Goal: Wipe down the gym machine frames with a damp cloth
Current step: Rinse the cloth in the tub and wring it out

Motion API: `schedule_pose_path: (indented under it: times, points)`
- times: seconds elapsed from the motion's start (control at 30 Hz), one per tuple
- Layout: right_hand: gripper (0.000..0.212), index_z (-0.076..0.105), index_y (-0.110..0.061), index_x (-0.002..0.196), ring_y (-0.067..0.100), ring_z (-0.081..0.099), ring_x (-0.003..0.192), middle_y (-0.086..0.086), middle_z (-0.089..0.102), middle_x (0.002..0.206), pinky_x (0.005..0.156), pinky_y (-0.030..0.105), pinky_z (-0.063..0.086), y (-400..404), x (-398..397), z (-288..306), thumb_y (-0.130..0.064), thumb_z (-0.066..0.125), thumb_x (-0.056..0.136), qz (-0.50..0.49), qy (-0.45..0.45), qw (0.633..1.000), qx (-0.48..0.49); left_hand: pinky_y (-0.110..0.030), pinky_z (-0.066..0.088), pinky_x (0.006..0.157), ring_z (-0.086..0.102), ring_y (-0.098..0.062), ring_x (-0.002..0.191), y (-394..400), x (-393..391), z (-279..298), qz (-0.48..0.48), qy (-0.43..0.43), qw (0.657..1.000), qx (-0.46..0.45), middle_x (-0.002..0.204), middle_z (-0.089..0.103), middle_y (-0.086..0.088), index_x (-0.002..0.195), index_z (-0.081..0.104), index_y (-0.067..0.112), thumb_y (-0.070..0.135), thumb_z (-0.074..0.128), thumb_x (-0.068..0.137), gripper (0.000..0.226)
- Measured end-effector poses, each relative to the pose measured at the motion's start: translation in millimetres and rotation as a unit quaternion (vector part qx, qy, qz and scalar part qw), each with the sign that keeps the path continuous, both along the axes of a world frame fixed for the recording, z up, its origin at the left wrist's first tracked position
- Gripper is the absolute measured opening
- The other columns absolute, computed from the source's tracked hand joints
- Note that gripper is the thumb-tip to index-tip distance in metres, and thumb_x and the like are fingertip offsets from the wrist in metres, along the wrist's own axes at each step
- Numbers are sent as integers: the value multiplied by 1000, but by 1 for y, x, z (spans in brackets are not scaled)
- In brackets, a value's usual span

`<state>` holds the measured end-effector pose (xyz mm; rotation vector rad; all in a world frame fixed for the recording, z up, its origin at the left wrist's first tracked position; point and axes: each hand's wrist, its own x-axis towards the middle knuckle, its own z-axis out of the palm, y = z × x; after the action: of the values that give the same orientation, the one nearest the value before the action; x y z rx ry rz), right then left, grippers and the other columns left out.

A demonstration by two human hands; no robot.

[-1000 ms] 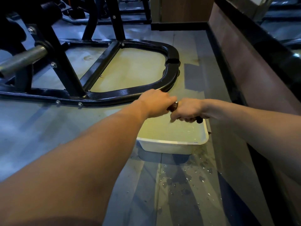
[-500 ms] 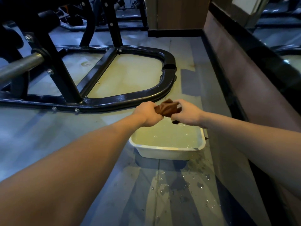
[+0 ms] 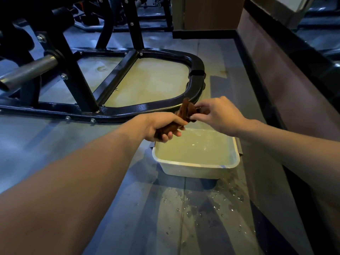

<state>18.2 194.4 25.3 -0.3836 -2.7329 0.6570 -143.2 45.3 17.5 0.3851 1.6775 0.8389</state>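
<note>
A wet brown cloth point(image 3: 186, 111) is held over the far left corner of a white tub point(image 3: 195, 170) filled with cloudy water. My left hand point(image 3: 161, 126) grips the cloth's lower, bunched part. My right hand point(image 3: 219, 113) pinches its upper end between thumb and fingers. Just beyond both hands runs the black gym machine base frame point(image 3: 147, 107), a curved tube bolted to the floor with a diagonal brace and upright posts.
A steel bar point(image 3: 27, 70) sticks out at the left above the frame. Water drops point(image 3: 211, 203) spot the grey floor in front of the tub. A low brown wall with a dark ledge point(image 3: 294, 70) runs along the right. More machines stand at the back.
Both hands were close together, twisting the cloth over the tub. Now they have parted a little, the cloth shows between them, and the right hand holds only its upper end.
</note>
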Motion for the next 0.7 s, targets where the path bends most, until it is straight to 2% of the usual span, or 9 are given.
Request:
schedule_pose_path:
  times: [0.1,0.17,0.27,0.33,0.4,0.5,0.6,0.63,0.7]
  points:
    - [46,57,-20,128,15,56,108,0,58,125,92,38,57,5,3,-5,-40,75,91,69,48,989,124,-14,36,38,41,-7,53,-7,0,1,-41,-42,998,-10,76,58,-1,117,61,12,30,73,93,32]
    - [66,40,-20,150,21,48,130,5,43,147,107,38,51,9,5,-14,-35,71,94,129,49,980,147,-15,36,38,41,-7,53,-8,2,1,-56,-62,996,-8,75,55,-1,118,60,12,27,73,91,34]
    - [86,11,-20,166,25,18,156,3,16,170,126,39,26,7,8,-27,-35,62,99,166,-29,966,195,-14,35,37,41,-7,48,-7,8,5,-62,-103,992,24,72,51,0,111,59,10,25,68,93,24]
    - [98,8,-18,166,25,7,159,2,8,173,128,39,17,2,8,-33,-40,69,92,158,-53,964,206,-14,33,37,40,-7,46,-5,14,9,-71,-135,987,42,71,49,0,106,60,10,24,65,94,19]
    - [91,25,-11,161,31,29,153,11,32,165,124,46,33,1,6,-32,-32,77,90,162,-9,959,231,-14,28,36,38,-7,44,-5,24,13,-86,-174,980,51,69,46,0,99,60,10,24,63,94,15]
    - [52,55,-10,135,27,68,104,10,66,122,82,40,60,10,7,-20,-17,78,89,174,50,959,218,-15,25,37,36,-7,43,1,40,18,-98,-172,978,57,64,44,1,91,57,11,23,61,95,14]
    - [20,58,-23,107,16,63,77,-5,64,92,68,31,54,18,12,-6,-28,72,95,112,-76,959,248,-18,37,42,45,-9,50,22,52,15,-146,68,986,45,67,52,0,101,58,10,22,66,97,15]
    - [13,57,-25,100,14,61,73,-7,62,85,68,31,53,18,13,-5,-32,69,97,78,-118,960,243,-21,41,46,50,-12,54,30,57,13,-173,187,966,43,70,55,-1,100,58,11,22,68,96,15]
    - [14,59,-25,90,14,60,69,-6,61,77,66,34,54,12,12,-6,-36,63,98,8,-172,961,215,-27,44,57,61,-18,70,38,64,4,-211,418,882,49,79,59,-1,97,59,17,23,70,92,13]
